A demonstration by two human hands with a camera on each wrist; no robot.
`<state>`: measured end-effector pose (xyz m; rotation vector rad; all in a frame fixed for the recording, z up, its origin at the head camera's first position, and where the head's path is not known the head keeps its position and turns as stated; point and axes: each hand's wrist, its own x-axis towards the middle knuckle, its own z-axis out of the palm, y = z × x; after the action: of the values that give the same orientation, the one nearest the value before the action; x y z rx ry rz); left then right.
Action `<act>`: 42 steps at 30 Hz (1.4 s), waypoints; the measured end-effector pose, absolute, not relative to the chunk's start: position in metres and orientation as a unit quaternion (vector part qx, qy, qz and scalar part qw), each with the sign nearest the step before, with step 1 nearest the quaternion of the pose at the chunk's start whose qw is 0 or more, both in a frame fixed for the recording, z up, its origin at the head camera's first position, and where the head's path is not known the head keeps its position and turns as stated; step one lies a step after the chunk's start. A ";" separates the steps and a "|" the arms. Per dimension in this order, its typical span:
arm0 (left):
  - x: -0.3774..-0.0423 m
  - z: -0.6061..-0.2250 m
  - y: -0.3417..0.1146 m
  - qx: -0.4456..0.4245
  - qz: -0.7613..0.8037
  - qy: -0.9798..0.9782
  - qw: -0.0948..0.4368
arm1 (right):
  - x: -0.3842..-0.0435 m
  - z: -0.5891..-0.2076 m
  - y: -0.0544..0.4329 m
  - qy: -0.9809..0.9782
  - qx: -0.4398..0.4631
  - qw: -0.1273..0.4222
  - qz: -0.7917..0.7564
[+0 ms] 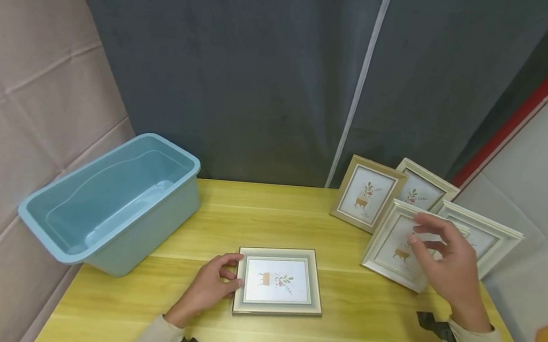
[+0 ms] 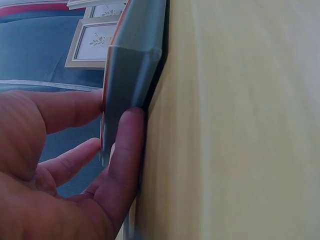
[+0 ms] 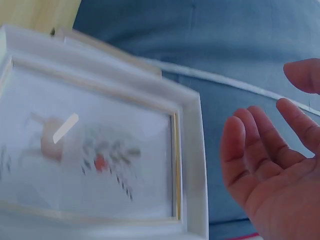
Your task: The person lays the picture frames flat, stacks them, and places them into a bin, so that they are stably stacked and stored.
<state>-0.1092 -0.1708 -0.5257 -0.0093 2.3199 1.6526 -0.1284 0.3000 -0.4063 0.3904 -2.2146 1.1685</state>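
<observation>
My left hand (image 1: 209, 283) grips the left edge of a champagne-coloured picture frame (image 1: 315, 287) that lies face up on the table, its flower print turned sideways. In the left wrist view, fingers (image 2: 131, 145) press against the side of that frame (image 2: 132, 70), and others reach its face. Over at the right, my right hand (image 1: 450, 265) hovers in front of a white picture frame (image 1: 378, 254) standing upright. Its fingers are loosely bent with nothing between them. The right wrist view shows this hand (image 3: 280, 165) apart from the white frame (image 3: 192, 150).
Behind the white frame stand a tan frame (image 1: 341, 200), a cream frame (image 1: 446, 190) and another white frame (image 1: 503, 237). A blue plastic bin (image 1: 153, 226) sits at the left of the wooden table (image 1: 270, 219). A dark curtain (image 1: 242, 82) hangs along the back.
</observation>
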 end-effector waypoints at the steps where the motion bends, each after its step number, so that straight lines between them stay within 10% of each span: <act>1: -0.109 -0.526 -0.171 -0.004 0.574 0.806 0.146 | -0.128 -0.406 0.303 -0.833 0.144 0.307 0.437; 42: -0.110 -0.526 -0.169 -0.013 0.578 0.804 0.140 | -0.141 -0.437 0.367 -0.861 -0.005 0.375 0.343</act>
<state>-0.1102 -0.1694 -0.5258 -0.0366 2.3227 1.6701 -0.1414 0.3671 -0.4367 -0.0128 -2.2050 0.8767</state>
